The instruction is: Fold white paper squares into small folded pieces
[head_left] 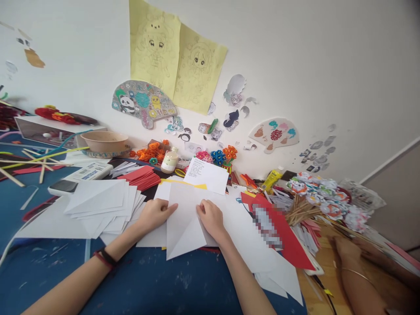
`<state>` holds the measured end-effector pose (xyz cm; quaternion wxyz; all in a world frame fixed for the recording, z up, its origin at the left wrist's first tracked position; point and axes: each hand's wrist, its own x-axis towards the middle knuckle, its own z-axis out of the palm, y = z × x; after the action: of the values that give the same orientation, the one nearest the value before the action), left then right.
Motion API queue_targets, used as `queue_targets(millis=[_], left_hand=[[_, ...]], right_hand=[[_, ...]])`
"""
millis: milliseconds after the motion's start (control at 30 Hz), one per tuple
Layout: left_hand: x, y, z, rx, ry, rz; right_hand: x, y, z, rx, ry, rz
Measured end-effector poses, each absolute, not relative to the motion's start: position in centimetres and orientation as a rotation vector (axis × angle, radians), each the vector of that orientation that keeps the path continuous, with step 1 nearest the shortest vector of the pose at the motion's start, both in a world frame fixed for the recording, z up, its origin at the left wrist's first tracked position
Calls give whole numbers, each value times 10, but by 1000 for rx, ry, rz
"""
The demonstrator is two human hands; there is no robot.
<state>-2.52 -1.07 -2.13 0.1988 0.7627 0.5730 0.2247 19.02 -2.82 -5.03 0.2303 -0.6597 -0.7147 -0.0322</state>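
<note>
A creased white sheet of paper (187,218) is held up in front of me, one hand on each side edge. My left hand (157,216) pinches its left edge, thumb lying on the paper. My right hand (211,218) grips the right edge with curled fingers. Folded white sheets (101,201) lie fanned in a pile left of my left hand. More white paper (246,232) spreads to the right of my right hand. Behind the held sheet stands a small white card (206,175) with handwritten lines.
Red paper strips (141,177), a bottle (169,161) and a bowl (105,142) stand toward the wall. On the right are a red sheet (288,236), a yellow glue bottle (272,178) and paper flowers on sticks (324,197). Another person's limbs (357,271) show at far right.
</note>
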Motion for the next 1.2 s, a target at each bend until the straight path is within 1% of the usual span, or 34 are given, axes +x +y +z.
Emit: queue_targets(millis=[200, 433, 700, 1067, 1200], left_hand=[[-28, -13, -22, 2248, 1538, 501], [-32, -11, -26, 2225, 1526, 478], [-37, -16, -25, 2284, 1450, 466], [-41, -20, -15, 2233, 1354, 369], [-42, -20, -18, 2260, 1343, 374]], right_hand=[[191, -37, -52, -1648, -1989, -80], [189, -39, -56, -1663, -1976, -155], [192, -46, -55, -1668, -1944, -96], [197, -53, -54, -1731, -2015, -141], [197, -55, -54, -1719, -2031, -133]])
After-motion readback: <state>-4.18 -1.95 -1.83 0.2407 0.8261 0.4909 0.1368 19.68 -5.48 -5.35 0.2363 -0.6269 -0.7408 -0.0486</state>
